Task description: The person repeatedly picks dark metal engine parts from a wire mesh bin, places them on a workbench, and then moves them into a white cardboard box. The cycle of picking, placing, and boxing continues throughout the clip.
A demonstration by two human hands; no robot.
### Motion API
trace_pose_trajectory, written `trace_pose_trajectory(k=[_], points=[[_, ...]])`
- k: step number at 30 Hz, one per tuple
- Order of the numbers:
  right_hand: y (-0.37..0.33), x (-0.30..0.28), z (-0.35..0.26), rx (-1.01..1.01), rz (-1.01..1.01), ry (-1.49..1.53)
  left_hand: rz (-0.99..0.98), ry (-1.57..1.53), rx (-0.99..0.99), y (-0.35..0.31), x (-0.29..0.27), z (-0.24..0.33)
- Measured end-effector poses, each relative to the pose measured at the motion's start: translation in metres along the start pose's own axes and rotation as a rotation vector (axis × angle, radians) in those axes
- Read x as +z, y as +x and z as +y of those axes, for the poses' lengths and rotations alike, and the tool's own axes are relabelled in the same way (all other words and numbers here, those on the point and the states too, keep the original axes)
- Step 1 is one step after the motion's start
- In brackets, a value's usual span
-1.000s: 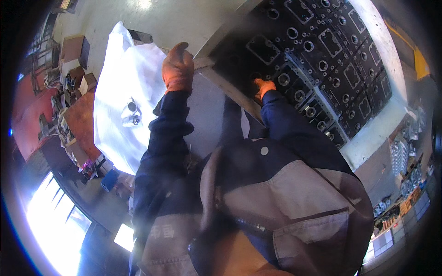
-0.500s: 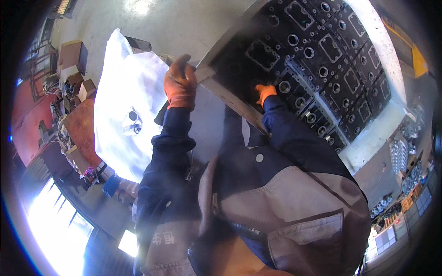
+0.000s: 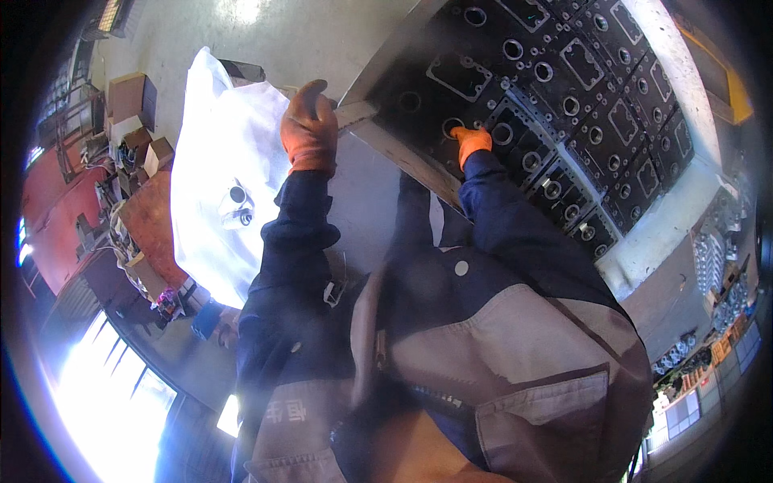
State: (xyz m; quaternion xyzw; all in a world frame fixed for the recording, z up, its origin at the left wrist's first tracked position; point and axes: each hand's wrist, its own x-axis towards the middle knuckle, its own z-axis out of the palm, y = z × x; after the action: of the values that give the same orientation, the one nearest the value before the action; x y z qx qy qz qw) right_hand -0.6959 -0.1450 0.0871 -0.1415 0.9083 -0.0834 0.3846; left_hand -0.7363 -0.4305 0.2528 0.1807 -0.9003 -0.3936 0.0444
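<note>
My left hand (image 3: 309, 135), in an orange glove with dark fingertips, is raised beside the near left corner of a large crate (image 3: 411, 165). Its fingers are loosely bent and apart, and I see nothing in them. Rows of black metal castings (image 3: 564, 105) with round bores and machined rims fill the crate. Over the castings on the near side, my right hand (image 3: 473, 145), also gloved in orange, stretches a finger toward a round bore. Whether that fingertip touches the metal I cannot tell; the other fingers are partly hidden.
A white sheet-covered stack (image 3: 233, 153) stands left of my left arm, with a shiny metal part (image 3: 239, 211) on it. Cardboard boxes (image 3: 127, 101) and red boards (image 3: 149, 229) lie farther left. Metal parts (image 3: 713, 258) line the far right, near a yellow frame (image 3: 737, 92).
My right hand has turned, and its pointing finger now shows above the castings. My left hand has risen slightly in the picture. The whole view has shifted a little.
</note>
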Motion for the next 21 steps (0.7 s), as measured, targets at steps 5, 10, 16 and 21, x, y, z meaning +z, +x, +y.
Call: trace_pose_trajectory(k=[5,10,16,21], points=[[-0.001,0.006,-0.002,0.054,-0.003,0.100,-0.032,0.002,-0.006,0.002,-0.002,0.001],[-0.005,0.010,0.001,0.063,0.086,0.165,0.043,0.018,0.082,-0.001,0.001,-0.001],[-0.007,0.043,-0.006,0.151,0.443,0.449,0.008,0.000,0.059,0.002,0.001,-0.001],[0.019,0.059,0.005,0.174,0.207,0.289,-0.022,-0.066,-0.021,0.000,-0.001,0.001]])
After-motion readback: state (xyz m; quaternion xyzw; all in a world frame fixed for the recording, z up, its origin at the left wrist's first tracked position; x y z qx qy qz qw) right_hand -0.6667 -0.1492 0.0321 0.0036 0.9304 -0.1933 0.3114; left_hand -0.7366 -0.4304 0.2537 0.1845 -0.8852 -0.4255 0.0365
